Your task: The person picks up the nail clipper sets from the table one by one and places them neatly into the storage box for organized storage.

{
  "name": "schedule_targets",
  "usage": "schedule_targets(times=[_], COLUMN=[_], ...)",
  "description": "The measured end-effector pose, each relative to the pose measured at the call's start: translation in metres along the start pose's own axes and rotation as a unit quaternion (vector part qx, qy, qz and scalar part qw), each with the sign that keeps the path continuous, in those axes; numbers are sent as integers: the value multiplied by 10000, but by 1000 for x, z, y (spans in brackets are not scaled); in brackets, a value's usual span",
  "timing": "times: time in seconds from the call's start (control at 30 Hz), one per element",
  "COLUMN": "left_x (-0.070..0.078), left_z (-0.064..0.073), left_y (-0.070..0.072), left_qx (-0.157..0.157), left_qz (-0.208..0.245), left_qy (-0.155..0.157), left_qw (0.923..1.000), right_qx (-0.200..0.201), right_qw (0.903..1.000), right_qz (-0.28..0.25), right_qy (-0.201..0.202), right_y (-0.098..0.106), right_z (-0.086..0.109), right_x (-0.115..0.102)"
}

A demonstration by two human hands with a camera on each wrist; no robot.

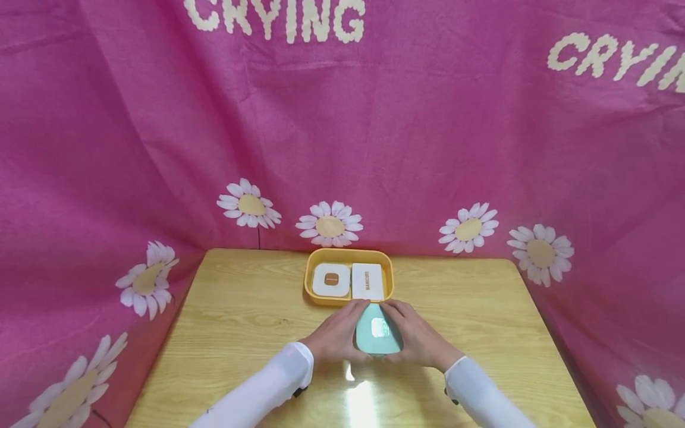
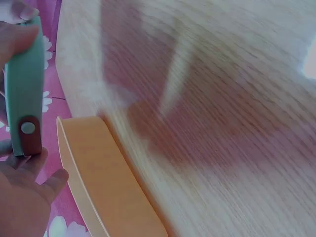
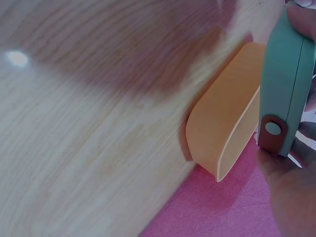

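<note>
A mint-green case [image 1: 369, 343] with a shiny square on its top is held between both hands, above the table's middle. My left hand [image 1: 336, 334] grips its left side and my right hand [image 1: 421, 337] its right side. In the left wrist view the case [image 2: 24, 84] stands on edge, with a brown snap strap [image 2: 30, 140] at its lower end and fingers at both ends. The right wrist view shows the case [image 3: 282, 79] with a seam along its side and a similar snap strap [image 3: 272, 138].
Just beyond the hands sits a yellow tray [image 1: 348, 254] at the table's back edge. It holds a white rounded box [image 1: 323, 290] and a white box [image 1: 374, 288] with orange lettering. Pink cloth with daisies [image 1: 428, 148] surrounds the wooden table [image 1: 230, 309].
</note>
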State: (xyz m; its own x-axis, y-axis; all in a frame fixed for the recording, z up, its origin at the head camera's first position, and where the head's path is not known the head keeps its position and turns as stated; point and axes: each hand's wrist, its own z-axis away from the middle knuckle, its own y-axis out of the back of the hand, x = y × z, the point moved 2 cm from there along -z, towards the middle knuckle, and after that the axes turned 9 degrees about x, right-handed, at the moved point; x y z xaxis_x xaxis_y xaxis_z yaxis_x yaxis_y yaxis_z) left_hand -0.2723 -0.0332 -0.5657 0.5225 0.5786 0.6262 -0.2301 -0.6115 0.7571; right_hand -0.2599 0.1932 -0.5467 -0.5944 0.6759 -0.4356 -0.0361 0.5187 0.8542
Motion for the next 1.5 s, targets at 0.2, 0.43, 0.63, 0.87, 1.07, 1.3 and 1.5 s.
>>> schedule_targets(times=[0.2, 0.43, 0.63, 0.87, 1.07, 1.3, 1.5], left_x=[-4, -5, -15, -24, -33, -45, -50], left_z=[-10, -22, -32, -44, -55, -65, -81], left_y=[1, 7, 13, 26, 31, 31, 38], left_qx=[47, 254, 275, 234, 345, 503, 591], left_qz=[68, -303, -319, 112, 12, 182, 626], left_qy=[77, 41, 293, 588, 593, 632, 849], left_qw=[9999, 9992, 9987, 9979, 9976, 9966, 9927], right_qx=[-55, 102, 167, 150, 228, 3, -39], right_qw=[9999, 9999, 9998, 9994, 9997, 10000, 9999], right_qz=[1, 34, 22, 49, 8, 61, 136], right_qy=[-99, -84, -126, -303, -127, -5, 69], right_y=[1, 1, -1, -2, -5, -10, -10], right_z=[-11, -27, -43, -63, -78, -94, -117], right_x=[5, 11, 16, 26, 34, 44, 51])
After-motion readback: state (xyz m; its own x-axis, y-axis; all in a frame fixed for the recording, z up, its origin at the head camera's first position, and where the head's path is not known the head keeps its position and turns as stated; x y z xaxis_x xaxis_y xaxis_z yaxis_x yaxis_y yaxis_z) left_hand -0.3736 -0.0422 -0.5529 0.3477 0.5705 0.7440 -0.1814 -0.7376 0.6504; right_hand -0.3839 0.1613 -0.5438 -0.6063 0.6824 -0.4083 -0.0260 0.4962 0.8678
